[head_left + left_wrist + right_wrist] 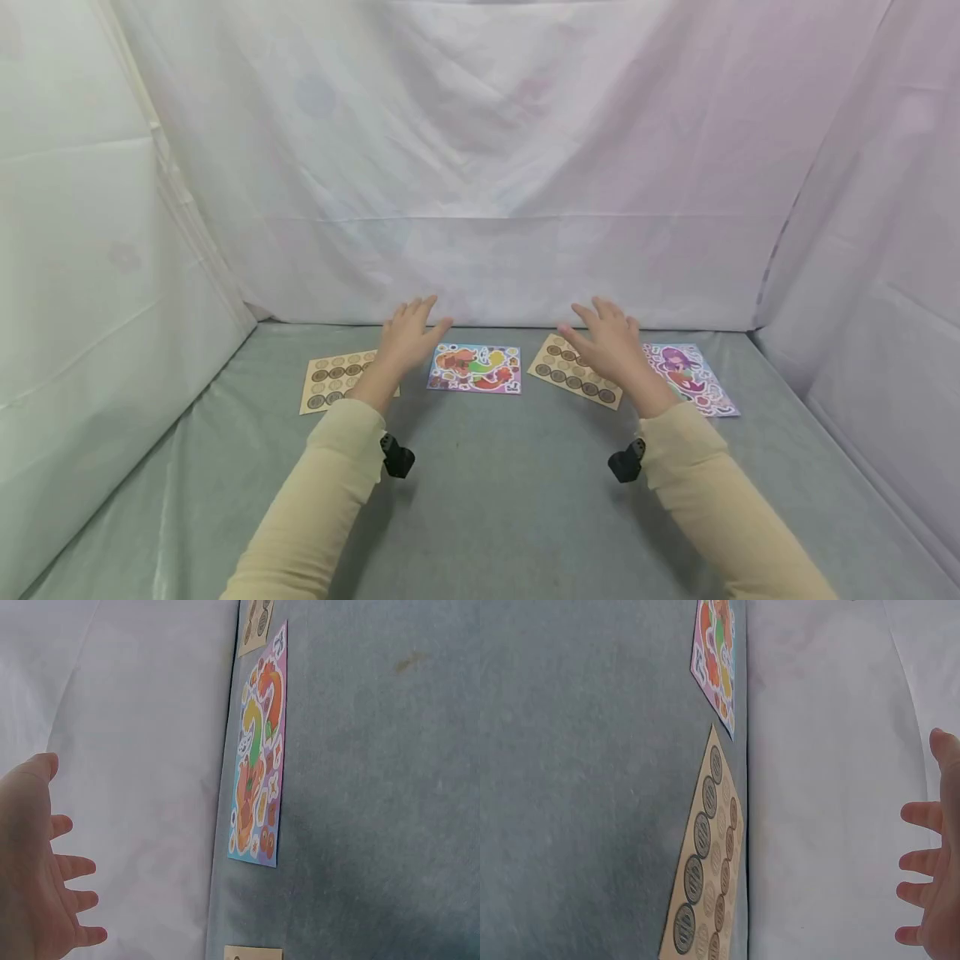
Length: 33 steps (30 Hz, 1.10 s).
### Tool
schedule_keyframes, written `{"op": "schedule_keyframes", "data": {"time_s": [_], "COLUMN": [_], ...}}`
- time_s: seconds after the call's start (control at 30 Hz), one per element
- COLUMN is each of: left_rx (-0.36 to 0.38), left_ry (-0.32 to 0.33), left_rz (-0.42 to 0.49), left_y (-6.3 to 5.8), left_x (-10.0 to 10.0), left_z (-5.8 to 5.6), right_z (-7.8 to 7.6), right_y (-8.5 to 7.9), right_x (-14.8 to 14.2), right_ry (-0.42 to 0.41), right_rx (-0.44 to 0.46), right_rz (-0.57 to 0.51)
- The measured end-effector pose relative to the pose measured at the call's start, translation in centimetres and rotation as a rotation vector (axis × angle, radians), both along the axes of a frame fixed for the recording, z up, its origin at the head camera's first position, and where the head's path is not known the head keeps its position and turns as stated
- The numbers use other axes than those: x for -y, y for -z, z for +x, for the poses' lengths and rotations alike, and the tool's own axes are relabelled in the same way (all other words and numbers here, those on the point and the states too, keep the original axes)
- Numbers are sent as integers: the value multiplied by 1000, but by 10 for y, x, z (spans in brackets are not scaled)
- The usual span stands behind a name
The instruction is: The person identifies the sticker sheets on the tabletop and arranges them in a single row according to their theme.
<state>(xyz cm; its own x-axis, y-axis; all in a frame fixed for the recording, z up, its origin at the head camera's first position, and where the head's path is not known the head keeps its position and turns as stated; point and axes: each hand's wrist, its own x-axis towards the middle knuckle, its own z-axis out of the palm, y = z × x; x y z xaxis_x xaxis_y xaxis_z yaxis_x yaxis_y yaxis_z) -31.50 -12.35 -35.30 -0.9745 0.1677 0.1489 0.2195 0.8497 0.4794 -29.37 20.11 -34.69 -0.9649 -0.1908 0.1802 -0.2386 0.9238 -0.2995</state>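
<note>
Both hands are raised above the table with fingers spread, holding nothing. My left hand (407,340) hovers between a tan sheet of round stickers (318,385) and a colourful mermaid sticker sheet (474,368). Over a second tan sheet of round stickers (573,372) hangs my right hand (611,346), covering part of it in the head view. To its right lies another mermaid sticker sheet (693,379) with a purple-haired figure, partly hidden by the wrist. In the left wrist view the middle mermaid sheet (259,757) lies flat, apart from the fingers (75,866).
A grey cloth covers the table (480,500). White curtains (480,167) hang at the back and on both sides, close to the table's far edge. Small black devices (397,457) are strapped at both wrists.
</note>
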Motion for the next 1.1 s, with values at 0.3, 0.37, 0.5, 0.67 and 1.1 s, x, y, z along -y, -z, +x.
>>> {"op": "schedule_keyframes", "data": {"time_s": [0.3,0.37,0.5,0.67,1.1], "left_rx": [-43,-55,-50,-29,12], "left_ry": [13,18,21,6,-43], "left_rz": [109,144,235,326,443], "left_y": [12,16,24,30,41], "left_x": [1,2,2,1,2], "left_z": [5,5,9,15,24], "right_z": [8,10,14,18,26], "right_y": [10,12,19,28,44], "right_x": [10,13,20,28,45], "right_ry": [-5,-4,-13,-40,-53], "right_rx": [-39,-45,-57,-93,-64], "right_rz": [-88,-118,-217,-317,-492]}}
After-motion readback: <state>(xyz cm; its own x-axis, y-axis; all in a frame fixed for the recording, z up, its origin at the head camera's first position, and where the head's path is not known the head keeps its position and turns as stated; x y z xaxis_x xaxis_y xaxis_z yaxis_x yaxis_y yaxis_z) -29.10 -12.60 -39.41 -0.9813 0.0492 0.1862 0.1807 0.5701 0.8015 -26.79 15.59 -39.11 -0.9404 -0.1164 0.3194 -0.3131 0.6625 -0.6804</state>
